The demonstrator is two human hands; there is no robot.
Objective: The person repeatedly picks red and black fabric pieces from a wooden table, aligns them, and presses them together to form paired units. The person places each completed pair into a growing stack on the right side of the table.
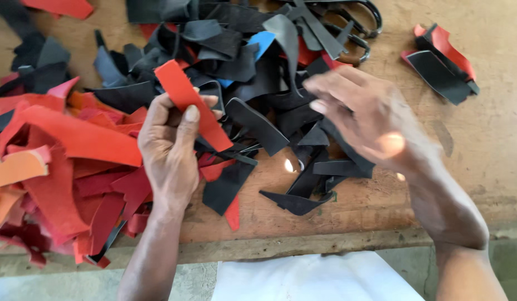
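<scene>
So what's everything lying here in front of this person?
red strip: one, red, held up in the left hand
red scraps: many, red with some orange, heaped at the table's left
black scraps: many, black and grey, piled at top centre and spilling toward the near edge
blue scrap: one, blue, in the black pile
scissors: one pair, black handles, at the top behind the black pile
small stack: a few pieces, red and black, apart at the upper right
table: one, brown wood, under it all
white sheet: one, white, below the table's near edge
left hand: pinching the red strip
right hand: blurred, over the black scraps, whether holding anything cannot be told
</scene>
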